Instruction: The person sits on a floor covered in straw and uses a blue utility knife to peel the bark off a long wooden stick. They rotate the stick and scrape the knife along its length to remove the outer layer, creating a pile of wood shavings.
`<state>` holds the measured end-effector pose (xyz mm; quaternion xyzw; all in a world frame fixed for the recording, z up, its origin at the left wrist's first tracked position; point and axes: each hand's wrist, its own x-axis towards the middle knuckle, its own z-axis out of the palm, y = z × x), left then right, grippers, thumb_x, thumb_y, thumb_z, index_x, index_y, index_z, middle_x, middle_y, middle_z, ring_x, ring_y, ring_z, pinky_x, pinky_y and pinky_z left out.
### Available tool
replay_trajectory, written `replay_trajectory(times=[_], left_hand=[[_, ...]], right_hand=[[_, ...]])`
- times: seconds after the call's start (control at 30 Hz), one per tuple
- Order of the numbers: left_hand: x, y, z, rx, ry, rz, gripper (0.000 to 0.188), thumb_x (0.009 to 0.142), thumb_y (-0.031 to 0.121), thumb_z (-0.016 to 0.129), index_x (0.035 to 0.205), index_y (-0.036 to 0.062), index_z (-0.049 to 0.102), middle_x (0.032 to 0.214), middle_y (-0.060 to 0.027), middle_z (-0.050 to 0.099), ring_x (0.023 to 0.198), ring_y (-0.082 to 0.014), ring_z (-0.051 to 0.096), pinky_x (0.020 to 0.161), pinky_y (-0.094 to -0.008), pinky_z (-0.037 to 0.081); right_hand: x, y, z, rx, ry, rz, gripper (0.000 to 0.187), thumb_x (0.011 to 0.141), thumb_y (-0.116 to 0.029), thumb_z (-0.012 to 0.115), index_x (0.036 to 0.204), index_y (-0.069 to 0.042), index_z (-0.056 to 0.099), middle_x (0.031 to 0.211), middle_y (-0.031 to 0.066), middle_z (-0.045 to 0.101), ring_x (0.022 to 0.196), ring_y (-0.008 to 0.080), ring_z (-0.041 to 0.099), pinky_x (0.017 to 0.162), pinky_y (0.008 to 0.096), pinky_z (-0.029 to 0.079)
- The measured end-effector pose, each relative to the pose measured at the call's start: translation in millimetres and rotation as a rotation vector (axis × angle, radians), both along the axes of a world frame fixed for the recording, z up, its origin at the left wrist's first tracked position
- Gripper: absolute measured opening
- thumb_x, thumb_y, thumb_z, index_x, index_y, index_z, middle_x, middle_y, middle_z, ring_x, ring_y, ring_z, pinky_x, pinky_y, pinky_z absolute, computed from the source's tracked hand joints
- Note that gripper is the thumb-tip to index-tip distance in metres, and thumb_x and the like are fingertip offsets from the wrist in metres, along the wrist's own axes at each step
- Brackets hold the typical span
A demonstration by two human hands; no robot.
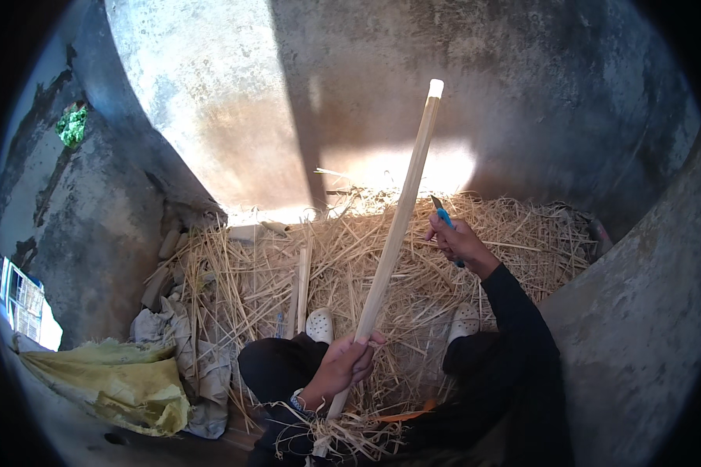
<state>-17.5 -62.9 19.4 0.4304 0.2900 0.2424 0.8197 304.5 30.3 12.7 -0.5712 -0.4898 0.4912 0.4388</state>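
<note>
- Pale, peeled wood — a long straight wooden pole (396, 229) slants from the person's lap up and to the right, its cut end in sunlight against the grey concrete wall (522, 86)
- left hand (341, 364), with a wristwatch at the wrist, has its fingers clenched round the pole's lower part; the pole's foot disappears among loose straws by the knees
- right hand (459, 243) is raised just right of the pole, fingers curled tight round a small blue-handled knife (445, 219); the blade points up, close to the pole, though contact cannot be told
- dry yellow straw heap (288, 272) covers the ground ahead; two white clog shoes (320, 324) rest on it
- crumpled yellow-green sack (117, 381) lies at left — well apart from both hands
</note>
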Motion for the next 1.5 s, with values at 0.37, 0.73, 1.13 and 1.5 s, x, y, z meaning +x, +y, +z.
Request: replay_trajectory(times=[0.37,0.73,1.13,1.5], left_hand=[[29,5,-43,0.454,0.268,0.031,0.026,0.103,0.031,0.042,0.104,0.0055,0.048,0.063,0.0017,0.046,0.048,-0.0074,0.046,0.047,-0.0225,0.041],[70,59,13,-0.018,0.199,-0.134,0.031,0.102,0.035,0.044,0.081,0.0127,0.039,0.048,0.0037,0.035,0.03,-0.0081,0.034,0.032,-0.0232,0.03],[44,82,13,-0.307,0.05,-0.126,0.03,0.101,0.036,0.045,0.081,0.0132,0.041,0.048,0.0041,0.036,0.031,-0.0081,0.033,0.031,-0.0217,0.027],[31,84,16,-0.068,0.225,-0.148,0.033,0.1,0.038,0.047,0.081,0.0116,0.043,0.054,0.0073,0.037,0.04,-0.0033,0.033,0.035,-0.0219,0.028]], right_hand=[[-58,-16,-6,0.325,0.034,-0.226,0.032,0.091,-0.026,0.066,0.067,-0.008,0.053,0.057,-0.0056,0.045,0.05,0.0032,0.039,0.047,0.0236,0.033],[-26,-14,13,0.394,-0.449,-0.165,0.05,0.09,-0.049,0.06,0.066,-0.005,0.058,0.053,0.0008,0.048,0.049,0.0111,0.048,0.049,0.0307,0.038],[-50,-19,-5,0.464,-1.121,-0.011,0.07,0.077,-0.077,0.051,0.059,-0.01,0.055,0.048,0.009,0.05,0.045,0.028,0.056,0.045,0.0401,0.042],[-54,-7,-16,0.596,-1.152,-0.067,0.072,0.072,-0.081,0.052,0.054,-0.012,0.05,0.045,0.0042,0.046,0.04,0.0235,0.053,0.04,0.0374,0.039]])
